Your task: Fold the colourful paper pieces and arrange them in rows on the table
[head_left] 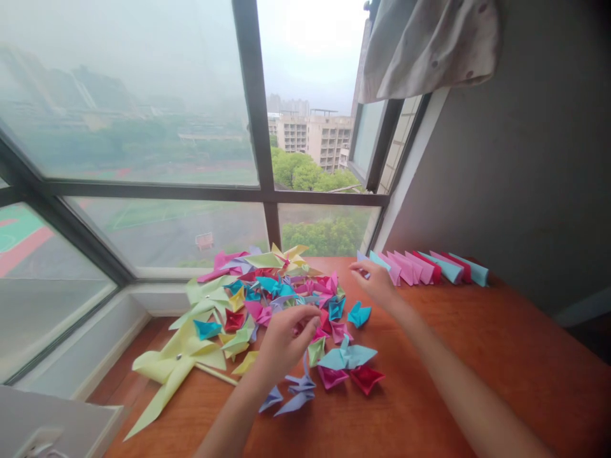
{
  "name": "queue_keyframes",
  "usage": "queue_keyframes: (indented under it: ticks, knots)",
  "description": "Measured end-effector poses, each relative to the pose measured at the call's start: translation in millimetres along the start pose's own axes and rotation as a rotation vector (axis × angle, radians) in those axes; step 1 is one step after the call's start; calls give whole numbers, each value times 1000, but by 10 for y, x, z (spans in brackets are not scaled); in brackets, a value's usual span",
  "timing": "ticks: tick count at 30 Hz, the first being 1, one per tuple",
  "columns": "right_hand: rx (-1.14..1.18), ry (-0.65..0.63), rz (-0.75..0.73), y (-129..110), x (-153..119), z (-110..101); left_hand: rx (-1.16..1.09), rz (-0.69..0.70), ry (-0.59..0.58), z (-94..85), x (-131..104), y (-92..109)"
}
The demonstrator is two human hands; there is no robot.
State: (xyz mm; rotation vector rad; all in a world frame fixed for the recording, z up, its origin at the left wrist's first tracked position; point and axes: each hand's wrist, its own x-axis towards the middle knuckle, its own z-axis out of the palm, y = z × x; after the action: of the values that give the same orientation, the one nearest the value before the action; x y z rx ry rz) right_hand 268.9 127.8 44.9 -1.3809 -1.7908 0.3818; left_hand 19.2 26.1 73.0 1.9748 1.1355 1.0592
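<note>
My left hand (289,336) hovers over the pile of folded paper pieces, its fingers curled in; whether they hold something cannot be made out. My right hand (375,280) is at the left end of a row of folded papers (420,268), its fingertips on or beside a pale lavender piece (361,257). Below my left hand lies a purple crane (300,389). To its right are a light blue crane (347,355) and a red paper boat (367,379). A blue folded piece (359,314) rests below my right hand.
A large yellow pinwheel (179,357) with a stick lies on the left of the brown table (429,407). Windows (267,194) stand behind it, a grey wall is at the right, and cloth (429,51) hangs above.
</note>
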Motion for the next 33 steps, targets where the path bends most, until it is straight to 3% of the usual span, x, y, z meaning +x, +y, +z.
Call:
queue_keyframes:
  ticks: [4, 8, 14, 18, 25, 33]
  knots:
    - [-22, -193, -138, -418, 234, 358, 94, 32, -74, 50, -29, -41]
    - [-40, -259, -226, -699, 510, 715, 183, 87, -169, 105, -65, -40]
    - [-30, -352, -319, -953, 855, 1250, 162, 129, -221, 141, -93, -28]
    - [-41, -417, -348, -1005, 954, 1470, 143, 120, -206, 149, -100, -59]
    - [-24, -454, -359, -970, 948, 1532, 133, 111, -207, 154, -104, -73]
    - [172, -355, -282, -1078, 758, 1266, 103, 83, -220, 146, -85, -19]
